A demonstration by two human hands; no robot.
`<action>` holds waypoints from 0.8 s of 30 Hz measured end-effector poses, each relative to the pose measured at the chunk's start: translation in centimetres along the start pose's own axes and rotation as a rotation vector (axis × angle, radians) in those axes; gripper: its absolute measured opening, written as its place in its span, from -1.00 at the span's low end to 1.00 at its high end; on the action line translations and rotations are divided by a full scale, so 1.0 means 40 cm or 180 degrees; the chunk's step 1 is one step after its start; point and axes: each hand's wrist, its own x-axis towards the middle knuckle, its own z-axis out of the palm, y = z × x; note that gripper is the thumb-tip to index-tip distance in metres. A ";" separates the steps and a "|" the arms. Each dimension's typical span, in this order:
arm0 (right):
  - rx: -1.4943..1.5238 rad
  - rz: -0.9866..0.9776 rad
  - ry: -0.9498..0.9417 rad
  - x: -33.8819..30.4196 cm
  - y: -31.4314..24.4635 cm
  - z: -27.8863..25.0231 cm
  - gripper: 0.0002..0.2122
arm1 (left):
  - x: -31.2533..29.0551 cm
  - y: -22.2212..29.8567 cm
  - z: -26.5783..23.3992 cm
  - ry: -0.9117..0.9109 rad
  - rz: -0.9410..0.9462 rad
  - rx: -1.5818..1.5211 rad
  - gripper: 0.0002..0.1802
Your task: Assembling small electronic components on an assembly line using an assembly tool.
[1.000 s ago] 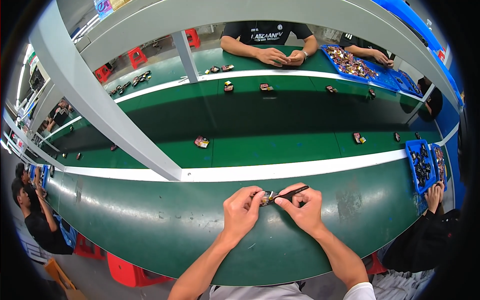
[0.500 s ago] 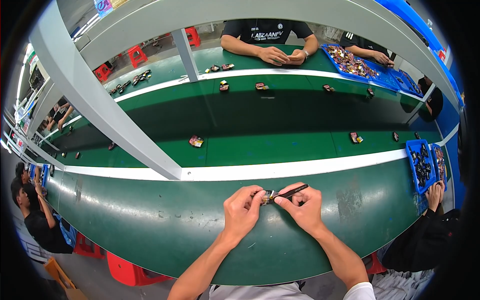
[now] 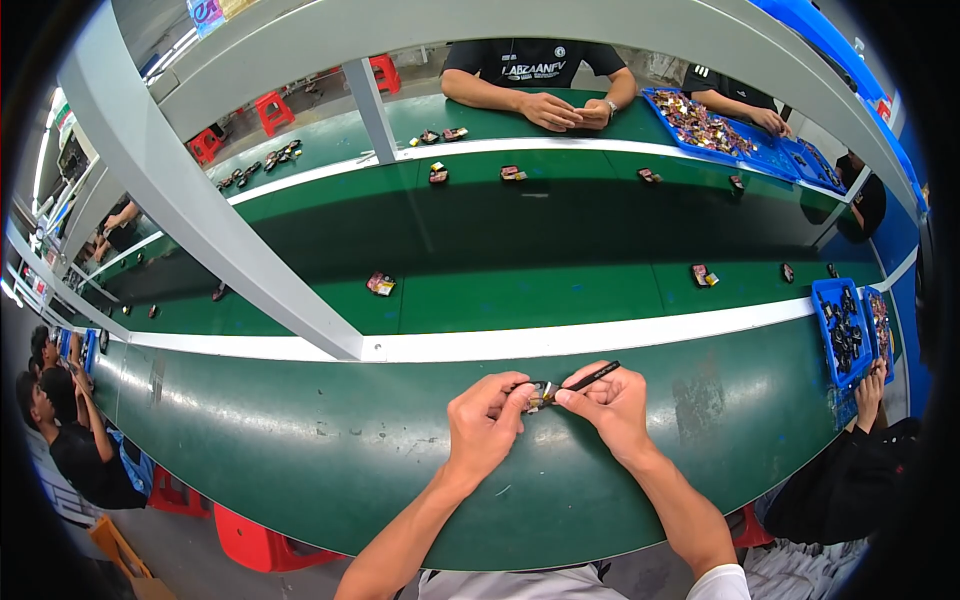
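Note:
Above the near green worktop, my left hand pinches a small dark electronic part with a shiny clear-looking body and a bit of yellow. The fingertips cover part of it. My right hand is closed round slim black tweezers, their broad end sticking out up and to the right. Their narrow end points at the right side of the small part. Whether the tips touch it is too small to tell.
Beyond a white rail runs a green conveyor belt with scattered small parts. A slanting grey post rises at left. Blue trays of parts stand at right, beside a co-worker's hand. Another person sits opposite.
The parts on the belt have shifted slightly left. My right hand and the tweezers have tilted a little, the broad end now higher. My left hand keeps its hold on the small part.

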 end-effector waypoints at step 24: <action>-0.0814 -0.1059 0.0365 -0.028 0.010 0.019 -0.88 | 0.014 -0.010 -0.021 -0.0394 -0.1325 -0.1736 -0.73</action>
